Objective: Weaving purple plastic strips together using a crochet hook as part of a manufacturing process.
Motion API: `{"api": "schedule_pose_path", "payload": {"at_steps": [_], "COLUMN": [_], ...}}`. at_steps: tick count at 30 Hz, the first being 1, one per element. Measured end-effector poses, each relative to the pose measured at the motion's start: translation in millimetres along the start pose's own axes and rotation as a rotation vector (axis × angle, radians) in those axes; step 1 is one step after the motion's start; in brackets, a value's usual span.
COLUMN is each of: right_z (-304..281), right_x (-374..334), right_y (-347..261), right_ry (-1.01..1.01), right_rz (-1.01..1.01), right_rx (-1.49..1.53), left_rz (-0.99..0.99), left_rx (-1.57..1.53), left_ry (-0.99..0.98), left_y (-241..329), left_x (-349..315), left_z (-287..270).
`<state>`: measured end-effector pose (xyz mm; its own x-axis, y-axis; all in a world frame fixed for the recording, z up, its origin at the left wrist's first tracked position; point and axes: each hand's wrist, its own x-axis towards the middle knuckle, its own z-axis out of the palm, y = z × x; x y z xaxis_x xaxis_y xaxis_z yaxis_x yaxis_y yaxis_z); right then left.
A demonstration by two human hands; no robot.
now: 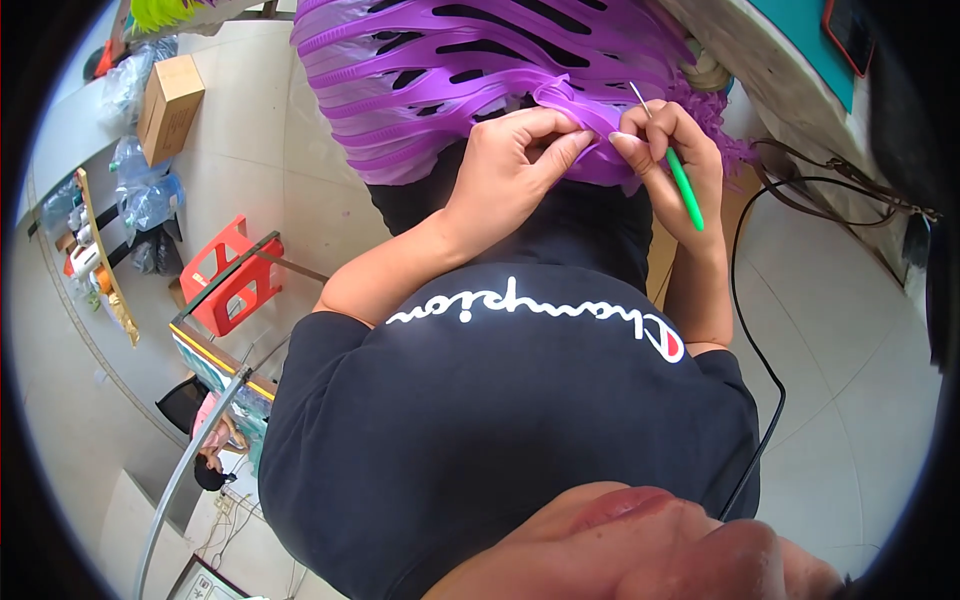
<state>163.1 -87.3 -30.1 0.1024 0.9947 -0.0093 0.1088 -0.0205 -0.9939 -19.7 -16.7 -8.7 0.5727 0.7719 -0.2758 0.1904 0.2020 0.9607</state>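
Across my lap lies a heap of purple, rubbery-looking pieces (385, 110) with long slots and ribbed strips. My left hand (500, 165) is closed, thumb and forefinger pinching an edge of one purple strip (603, 115) at the near side of the heap. Close beside it, my right hand (685, 150) is closed too. A slim green-handled tool (686, 190) with a thin metal shaft runs through its fingers, the handle end toward me and the metal end pointing up and away. The right thumb and fingertip also meet the purple strip. What kind of tip the tool has is too small to tell.
A table edge with a teal mat (800, 45) and a phone (848, 35) is at the upper right. A black cable (745, 300) hangs on my right. To the left stand a red plastic stool (232, 280), a cardboard box (170, 108) and another seated person (212, 440).
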Motion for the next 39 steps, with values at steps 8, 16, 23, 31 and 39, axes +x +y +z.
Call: {"api": "schedule_pose_path", "payload": {"at_steps": [8,16,23,31,39], "right_z": [3.5,3.6,4.1,6.0,-23.2], "right_x": [-3.7,-4.9,-8.4,-8.1,5.4], "right_y": [1.1,9.5,9.8,5.4,3.9], "right_ry": [0.050,-0.038,0.023,0.042,-0.065], "right_rz": [0.058,-0.027,-0.025,-0.003,-0.065], "right_rx": [0.191,-0.019,0.114,0.165,-0.087], "left_rz": [0.404,0.474,-0.294,-0.272,-0.144], "left_rx": [0.550,0.753,-0.409,-0.513,-0.372], "left_ry": [0.282,0.351,-0.208,-0.053,0.046], "left_y": [-9.5,-8.3,-17.1,-26.9,-31.3], "left_x": [-2.7,-12.8,-18.4,0.3,16.6], "left_z": [-18.9,-61.2,-25.1,-4.6,7.0]}}
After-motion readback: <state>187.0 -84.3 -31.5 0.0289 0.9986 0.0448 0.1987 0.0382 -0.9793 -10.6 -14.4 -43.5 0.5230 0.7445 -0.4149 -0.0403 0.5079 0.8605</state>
